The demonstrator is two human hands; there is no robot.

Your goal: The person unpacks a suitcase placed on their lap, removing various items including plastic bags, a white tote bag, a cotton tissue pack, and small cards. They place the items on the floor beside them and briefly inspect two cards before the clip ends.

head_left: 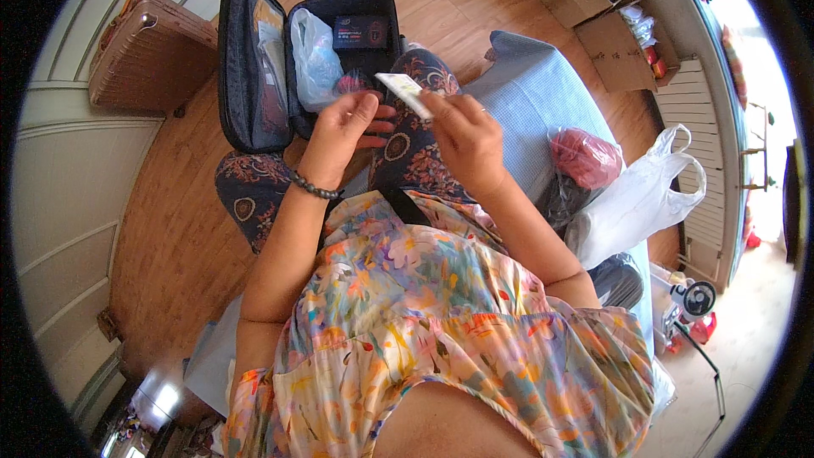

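My right hand (468, 137) grips a small, flat white box or packet (402, 92) by its near end, tilted over my right thigh. Just left of it is my left hand (348, 123), its fingers apart and nothing visible in them. Beyond both hands an open black suitcase (240, 76) lies with its lid folded out to the left. Inside it are a pale translucent plastic bag (314, 55), a dark box (360, 32) with red and light print, and a reddish item (350, 83) partly hidden behind my left hand.
I sit on a surface with a blue-checked cover (551, 76). To my right lie a pink bundle in clear plastic (585, 157) and a white plastic bag (632, 208). A rose-gold suitcase (153, 51) stands at the far left. Cardboard boxes (615, 55) stand at the far right.
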